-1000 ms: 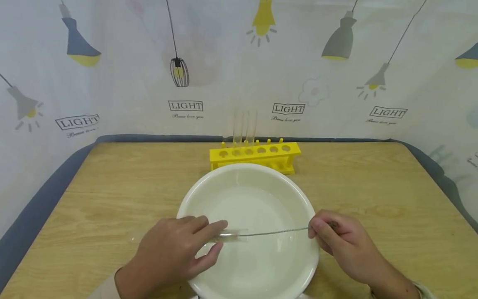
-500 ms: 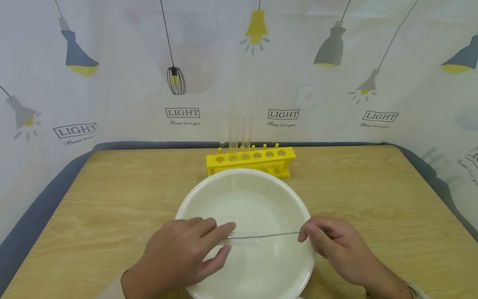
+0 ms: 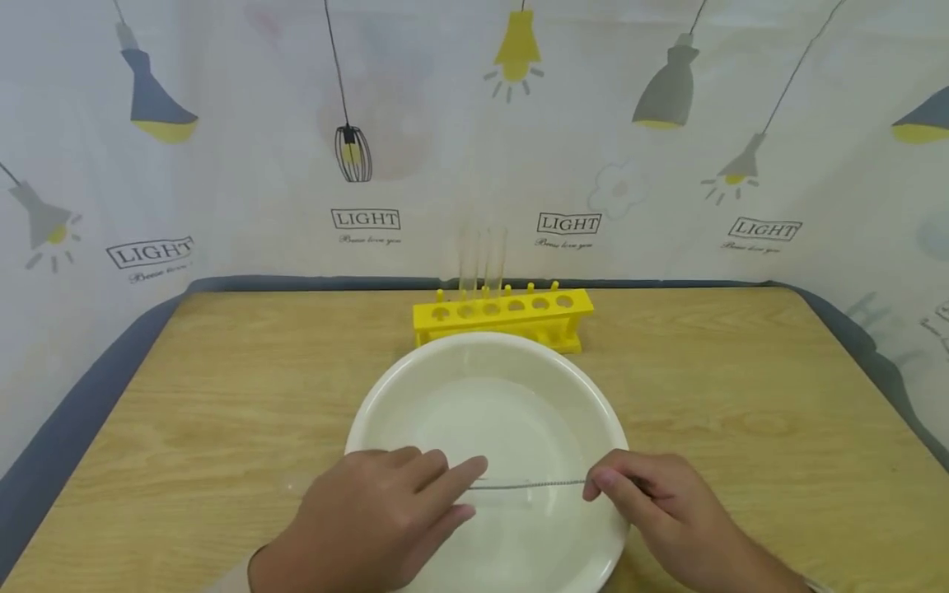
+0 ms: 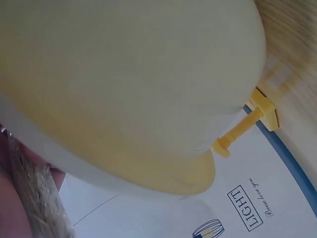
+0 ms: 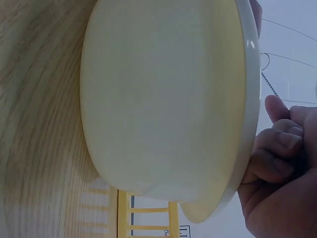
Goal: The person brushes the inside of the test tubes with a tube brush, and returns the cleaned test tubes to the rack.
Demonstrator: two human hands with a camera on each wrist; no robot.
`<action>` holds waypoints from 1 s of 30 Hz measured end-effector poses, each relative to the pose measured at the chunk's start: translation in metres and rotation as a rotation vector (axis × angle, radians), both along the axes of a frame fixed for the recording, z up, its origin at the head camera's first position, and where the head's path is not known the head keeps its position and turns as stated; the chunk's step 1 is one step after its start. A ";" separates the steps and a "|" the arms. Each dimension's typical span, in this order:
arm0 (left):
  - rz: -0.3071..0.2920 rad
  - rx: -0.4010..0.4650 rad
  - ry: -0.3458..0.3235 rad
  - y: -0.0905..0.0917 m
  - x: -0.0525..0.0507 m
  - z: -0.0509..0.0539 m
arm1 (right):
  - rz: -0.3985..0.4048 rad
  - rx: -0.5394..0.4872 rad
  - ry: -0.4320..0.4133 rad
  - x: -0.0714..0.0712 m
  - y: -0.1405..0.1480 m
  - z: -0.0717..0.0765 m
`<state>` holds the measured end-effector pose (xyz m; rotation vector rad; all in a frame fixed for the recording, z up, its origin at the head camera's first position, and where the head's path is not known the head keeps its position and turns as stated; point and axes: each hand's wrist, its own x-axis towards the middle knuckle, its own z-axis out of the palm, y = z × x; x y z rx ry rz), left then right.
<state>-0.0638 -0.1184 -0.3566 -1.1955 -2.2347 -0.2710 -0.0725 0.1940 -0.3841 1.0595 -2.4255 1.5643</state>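
Note:
Over the near part of a white basin (image 3: pixel 482 354), my left hand (image 3: pixel 378 515) grips a clear glass tube (image 4: pixel 39 198), its mouth pointing right. A thin twisted wire (image 3: pixel 544 484) runs out of the tube's mouth to my right hand (image 3: pixel 667 515), whose thumb and fingers pinch it near the basin's right rim. In the right wrist view the right hand (image 5: pixel 282 163) has its fingers curled, the wire (image 5: pixel 270 85) showing beyond the fingertips. What the wire's far end looks like inside the tube is hidden by the left hand.
Behind the basin stands a yellow rack (image 3: pixel 504 309) with a row of holes and pegs; two clear tubes (image 3: pixel 495 263) stand upright in its left part. The wooden table (image 3: pixel 741 395) extends on both sides, with a lamp-printed curtain (image 3: pixel 445 123) behind it.
My right hand has come left, closer to my left hand, so less wire shows between them. The left hand and tube have shifted right and slightly nearer. The view has also tilted a little.

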 end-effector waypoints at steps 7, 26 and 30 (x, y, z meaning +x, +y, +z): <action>0.007 -0.006 0.008 0.003 0.003 0.001 | 0.006 0.000 0.016 0.002 -0.003 -0.002; -0.022 -0.036 0.080 0.006 0.006 0.002 | 0.143 0.049 0.109 -0.001 -0.009 -0.001; -0.025 -0.025 0.115 0.008 0.006 0.000 | 0.150 0.033 0.185 -0.001 -0.010 -0.003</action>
